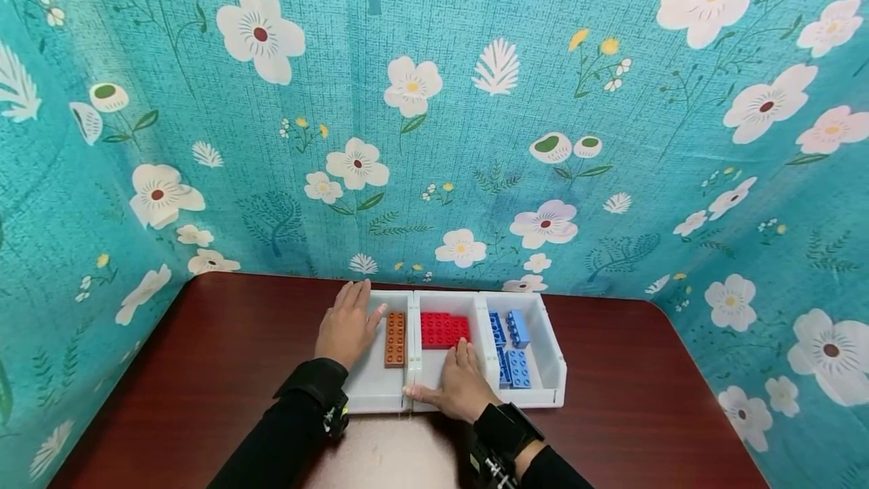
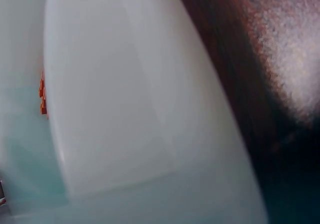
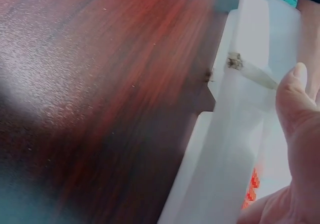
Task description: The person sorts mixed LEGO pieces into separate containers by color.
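Three white bins stand side by side. The left bin (image 1: 373,404) has orange-brown toy bricks (image 1: 395,339) along its right wall; its white side (image 2: 110,93) fills much of the left wrist view. Red bricks (image 1: 441,330) lie at the back of the middle bin (image 1: 432,379), and several blue bricks (image 1: 518,329) are in the right bin (image 1: 555,357). My left hand (image 1: 345,334) lies over the left bin's outer rim, fingers stretched toward the back. My right hand (image 1: 467,387) reaches over the middle bin, its thumb (image 3: 292,91) at the front divider, fingertips near the red bricks.
The bins rest on a dark red-brown table (image 1: 224,338), toward its back edge. Behind and at both sides hangs a teal floral cloth (image 1: 434,134). A bright glare patch (image 1: 387,451) shows on the table in front.
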Motion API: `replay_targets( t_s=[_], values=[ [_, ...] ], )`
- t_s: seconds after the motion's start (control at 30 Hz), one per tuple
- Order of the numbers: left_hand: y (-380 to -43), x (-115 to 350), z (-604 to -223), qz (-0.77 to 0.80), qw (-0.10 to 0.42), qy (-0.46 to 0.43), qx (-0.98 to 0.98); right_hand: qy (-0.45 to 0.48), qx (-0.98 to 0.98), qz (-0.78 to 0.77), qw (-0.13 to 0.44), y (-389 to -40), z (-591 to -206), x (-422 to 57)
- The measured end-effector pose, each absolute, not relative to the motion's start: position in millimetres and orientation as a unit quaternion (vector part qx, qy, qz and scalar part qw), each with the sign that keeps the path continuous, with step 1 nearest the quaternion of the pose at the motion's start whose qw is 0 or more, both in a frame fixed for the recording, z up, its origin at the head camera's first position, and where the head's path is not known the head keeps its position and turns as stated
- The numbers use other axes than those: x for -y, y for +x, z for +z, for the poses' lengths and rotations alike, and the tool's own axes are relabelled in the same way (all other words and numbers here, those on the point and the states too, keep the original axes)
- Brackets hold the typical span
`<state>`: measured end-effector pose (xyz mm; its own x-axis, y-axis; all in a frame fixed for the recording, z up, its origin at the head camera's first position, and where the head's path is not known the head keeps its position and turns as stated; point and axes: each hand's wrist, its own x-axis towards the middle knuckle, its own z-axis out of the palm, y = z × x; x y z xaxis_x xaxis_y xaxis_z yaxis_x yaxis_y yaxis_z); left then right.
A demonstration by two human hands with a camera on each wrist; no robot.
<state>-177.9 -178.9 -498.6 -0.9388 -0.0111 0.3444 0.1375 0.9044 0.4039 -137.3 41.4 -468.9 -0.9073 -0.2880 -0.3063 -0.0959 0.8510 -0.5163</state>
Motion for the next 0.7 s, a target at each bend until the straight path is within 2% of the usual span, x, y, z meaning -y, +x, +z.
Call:
replay_targets(
  t_s=[0.27, 0.7],
  values=[
    [-179, 180, -497, -0.236, 0.158, -0.041, 0.958, -0.135, -0.943, -0.267, 0.149, -123, -475, -41],
    [-177, 180, -497, -0.24, 0.148, -0.062, 0.957, -0.168, -0.941, -0.256, 0.145, -106, -482, -37]
  ],
)
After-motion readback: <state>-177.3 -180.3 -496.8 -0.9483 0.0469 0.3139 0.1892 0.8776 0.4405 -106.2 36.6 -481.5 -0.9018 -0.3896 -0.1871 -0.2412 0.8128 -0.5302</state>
